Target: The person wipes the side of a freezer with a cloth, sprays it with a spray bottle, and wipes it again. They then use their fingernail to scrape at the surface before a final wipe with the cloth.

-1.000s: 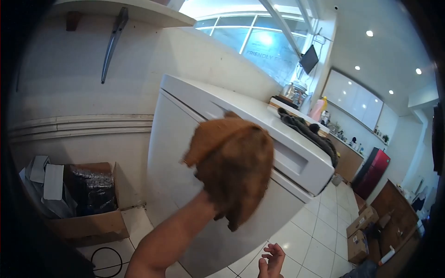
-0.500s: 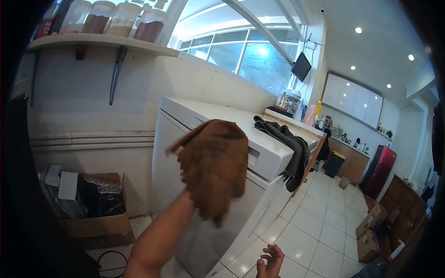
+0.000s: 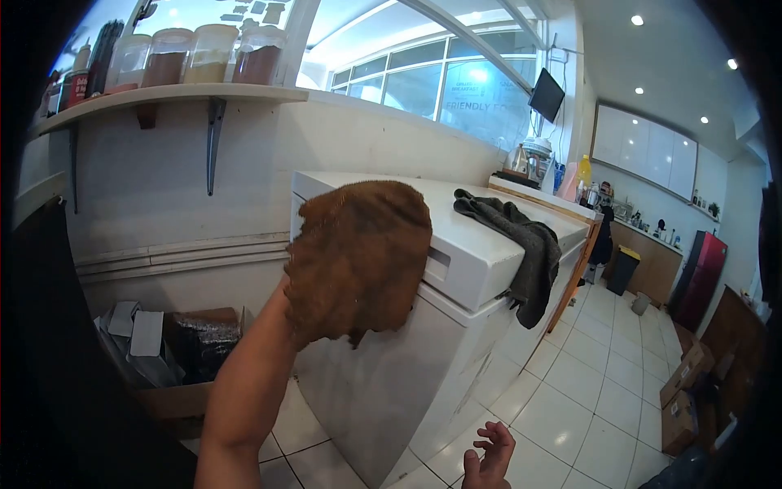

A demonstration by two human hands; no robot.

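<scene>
A brown cloth (image 3: 358,257) with ragged edges covers my left hand, its upper part against the front corner of the white chest freezer (image 3: 391,383). The fingers are hidden beneath the fabric; only my left forearm (image 3: 244,399) shows, rising from the bottom edge. Low in the view, my right hand (image 3: 489,456) hangs in front of the tiled floor, with nothing in it and its loosely bent fingers apart. A dark grey cloth (image 3: 529,253) lies over the right end of the freezer lid (image 3: 481,257) and droops down its side.
Above on the left, a wall shelf (image 3: 179,94) carries several jars (image 3: 167,57). Below it stands a cardboard box (image 3: 171,399) with packaging inside. Beyond the freezer is a wood-edged counter (image 3: 546,196) with kitchen items. More boxes (image 3: 680,416) stand at the right on the floor tiles (image 3: 570,391).
The brown cloth has shifted slightly up and left and lies more spread out, with my left forearm further left. The view has turned a little. My right hand still hangs low.
</scene>
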